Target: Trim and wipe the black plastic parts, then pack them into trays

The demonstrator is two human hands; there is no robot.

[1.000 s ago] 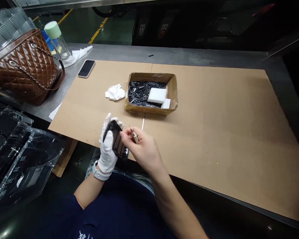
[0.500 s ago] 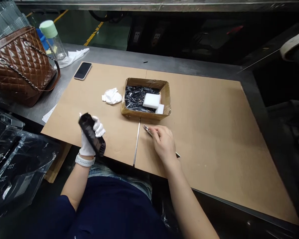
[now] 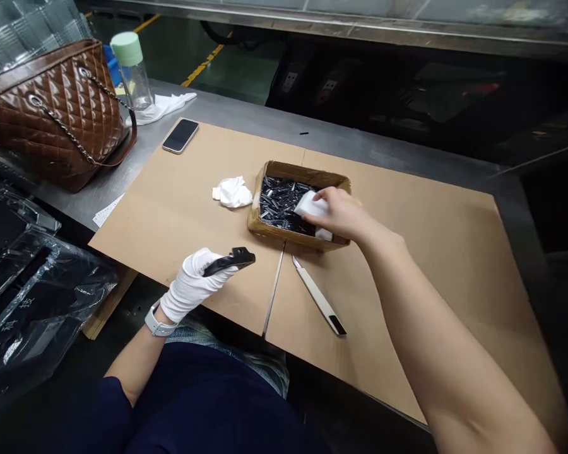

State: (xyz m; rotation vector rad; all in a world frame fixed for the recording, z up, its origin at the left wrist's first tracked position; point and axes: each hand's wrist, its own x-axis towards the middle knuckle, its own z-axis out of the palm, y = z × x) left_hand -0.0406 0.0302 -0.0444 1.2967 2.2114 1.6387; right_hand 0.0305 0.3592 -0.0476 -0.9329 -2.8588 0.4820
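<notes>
My left hand [image 3: 196,280], in a white glove, is closed around a black curved plastic part [image 3: 231,259], held tilted above the cardboard sheet. My bare right hand [image 3: 336,213] reaches over the right side of a small cardboard box [image 3: 307,242]. Its thumb and fingers grip a white foam block [image 3: 311,205]. A second white piece [image 3: 324,234] shows below it in the box, partly hidden. Many small black plastic scraps [image 3: 281,200] fill the box's left part. On the cardboard in front of the box lies a knife [image 3: 318,297] with a pale handle, its blade pointing at the box.
A crumpled white cloth [image 3: 233,192] lies left of the box, and a phone [image 3: 180,135] farther back. A brown quilted handbag [image 3: 61,116] and a green-capped bottle [image 3: 135,72] stand at the left. Plastic-wrapped black parts [image 3: 33,302] sit beyond the table's left edge.
My right hand has let go of the knife and moved up to the box, taking hold of the white foam block. My left hand has turned the black part to a flatter angle.
</notes>
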